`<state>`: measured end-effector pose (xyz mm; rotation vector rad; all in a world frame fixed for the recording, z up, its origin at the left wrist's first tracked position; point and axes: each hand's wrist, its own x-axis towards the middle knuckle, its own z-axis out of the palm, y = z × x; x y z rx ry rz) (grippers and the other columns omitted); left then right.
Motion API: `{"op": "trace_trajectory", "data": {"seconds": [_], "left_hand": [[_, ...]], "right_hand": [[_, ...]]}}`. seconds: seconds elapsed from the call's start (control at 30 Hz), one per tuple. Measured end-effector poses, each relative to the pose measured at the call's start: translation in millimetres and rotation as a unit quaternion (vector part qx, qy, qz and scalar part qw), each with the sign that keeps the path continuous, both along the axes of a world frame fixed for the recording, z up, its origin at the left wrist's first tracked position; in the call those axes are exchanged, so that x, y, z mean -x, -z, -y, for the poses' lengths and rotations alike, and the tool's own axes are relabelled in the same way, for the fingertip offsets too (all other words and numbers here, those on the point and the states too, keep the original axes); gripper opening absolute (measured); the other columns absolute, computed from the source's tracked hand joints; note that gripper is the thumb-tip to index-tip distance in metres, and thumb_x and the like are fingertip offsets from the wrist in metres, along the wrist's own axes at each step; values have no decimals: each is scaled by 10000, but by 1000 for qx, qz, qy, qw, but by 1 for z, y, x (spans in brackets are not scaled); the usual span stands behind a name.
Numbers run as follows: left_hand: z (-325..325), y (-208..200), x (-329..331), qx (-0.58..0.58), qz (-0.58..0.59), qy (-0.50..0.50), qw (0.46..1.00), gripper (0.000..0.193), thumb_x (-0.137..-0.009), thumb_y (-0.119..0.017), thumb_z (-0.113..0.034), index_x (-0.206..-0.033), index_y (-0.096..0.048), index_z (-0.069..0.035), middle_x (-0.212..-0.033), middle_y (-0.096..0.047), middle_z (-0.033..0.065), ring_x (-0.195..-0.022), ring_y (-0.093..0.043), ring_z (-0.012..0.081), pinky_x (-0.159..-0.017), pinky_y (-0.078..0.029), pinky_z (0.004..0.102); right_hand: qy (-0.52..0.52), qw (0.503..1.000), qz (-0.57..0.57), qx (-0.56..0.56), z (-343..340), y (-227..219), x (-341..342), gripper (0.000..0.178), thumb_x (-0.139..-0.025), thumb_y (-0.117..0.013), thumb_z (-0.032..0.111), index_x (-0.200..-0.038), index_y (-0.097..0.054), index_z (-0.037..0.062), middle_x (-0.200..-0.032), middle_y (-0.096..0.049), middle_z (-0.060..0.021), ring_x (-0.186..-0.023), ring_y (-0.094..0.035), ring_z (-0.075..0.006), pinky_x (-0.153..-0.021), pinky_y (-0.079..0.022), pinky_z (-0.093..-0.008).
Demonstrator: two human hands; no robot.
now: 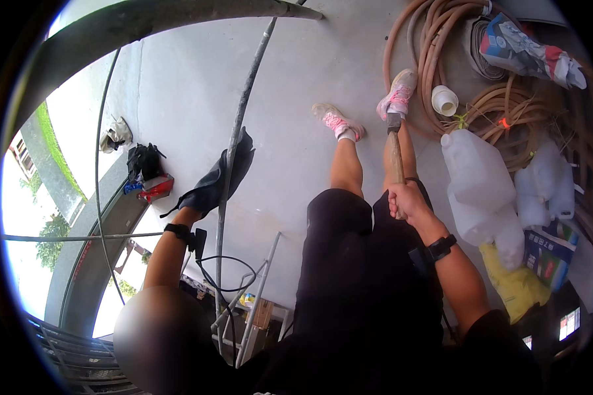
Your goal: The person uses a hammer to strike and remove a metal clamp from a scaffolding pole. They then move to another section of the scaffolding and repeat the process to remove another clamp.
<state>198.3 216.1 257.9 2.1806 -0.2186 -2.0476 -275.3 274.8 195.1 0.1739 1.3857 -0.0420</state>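
Observation:
My right hand [407, 199] is wrapped round the lower end of a wooden-handled hammer [396, 158]. Its blocky metal head points away from me, over the pale floor by my right shoe. To the left, a dark grey cloth or glove-like cover [207, 187] hides my left hand, its far end tapering past my fingers' place. A long grey metal pole [249, 85] crosses in front of that cover. Whether the left fingers grip anything cannot be seen.
Coiled brown hoses [431, 52], white plastic jugs [478, 164] and a yellow bag [514, 283] lie on the right. A thick curved beam [165, 18] spans the upper left. Black bags [145, 162] sit by the left edge; a metal frame [254, 303] stands near me.

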Motion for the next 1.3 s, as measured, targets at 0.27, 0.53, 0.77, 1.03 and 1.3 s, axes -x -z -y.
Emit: {"op": "trace_trajectory", "data": {"seconds": [0.27, 0.53, 0.77, 1.03, 1.3], "left_hand": [[-3, 9, -20, 69, 23, 545, 835, 223, -817, -687, -133, -921, -535, -6, -791, -604, 108, -710, -599, 225, -648, -483, 336], [31, -42, 5, 206, 121, 517, 822, 433, -921, -562, -40, -1346, -489, -9, -1116, -635, 119, -980, -611, 196, -833, -509, 303], [129, 5, -54, 271, 143, 456, 835, 379, -901, -613, -124, -1258, -538, -17, -1162, -611, 146, -1047, -591, 240, -901, -487, 333], [162, 62, 37, 443, 239, 374, 779, 374, -884, -661, -255, -1160, -566, -21, -1153, -579, 194, -1082, -551, 319, -948, -456, 392], [150, 50, 124, 242, 129, 590, 759, 440, -814, -655, -303, -1143, -531, -38, -1040, -647, 113, -988, -641, 262, -799, -495, 352]], "right_hand": [[-22, 1000, -17, -4, 5, 1, 12, 152, -757, -543, 92, -625, -489, 40, -529, -471, -44, -410, -484, -146, -399, -434, -311], [-59, 998, 2, -33, 17, -9, 11, 158, -746, -543, 91, -611, -475, 45, -525, -469, -46, -406, -479, -147, -395, -433, -311], [-56, 998, -3, -25, 20, -22, 13, 150, -743, -535, 88, -614, -472, 44, -536, -470, -45, -410, -479, -146, -389, -430, -312], [-25, 999, -5, -39, 21, -20, 19, 151, -762, -538, 95, -636, -475, 40, -548, -467, -50, -422, -484, -158, -397, -433, -322], [15, 999, -1, -47, 12, -12, 27, 159, -762, -544, 99, -631, -477, 40, -554, -467, -50, -428, -481, -161, -401, -432, -321]]}}
